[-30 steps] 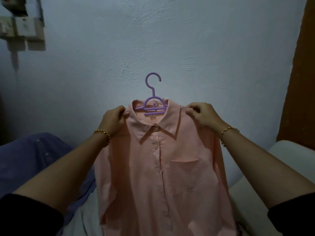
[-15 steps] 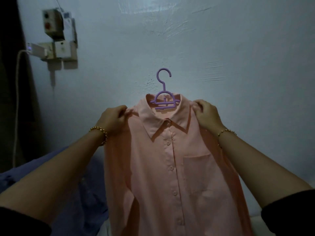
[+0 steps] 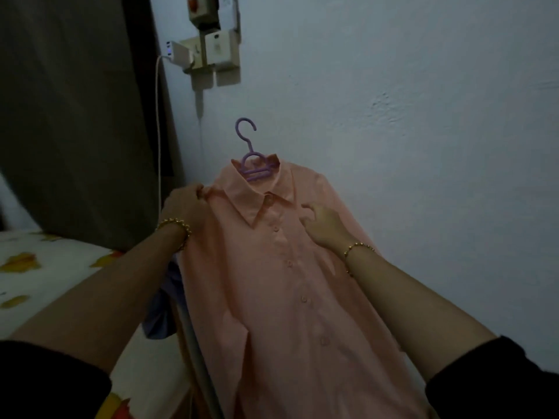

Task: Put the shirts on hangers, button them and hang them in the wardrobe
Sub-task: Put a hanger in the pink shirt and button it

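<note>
The pink shirt hangs on a purple hanger, held up in the air in front of the wall; the hook points up and leans a bit left, and the shirt's long way runs from the collar down and a little right. The left grip pinches the shoulder edge, while the right grip lies on the front beside the buttons with bent fingers, and I cannot tell if it holds cloth. Bare wall gives room up and right; a bed and a dark curtain are close on the left.
</note>
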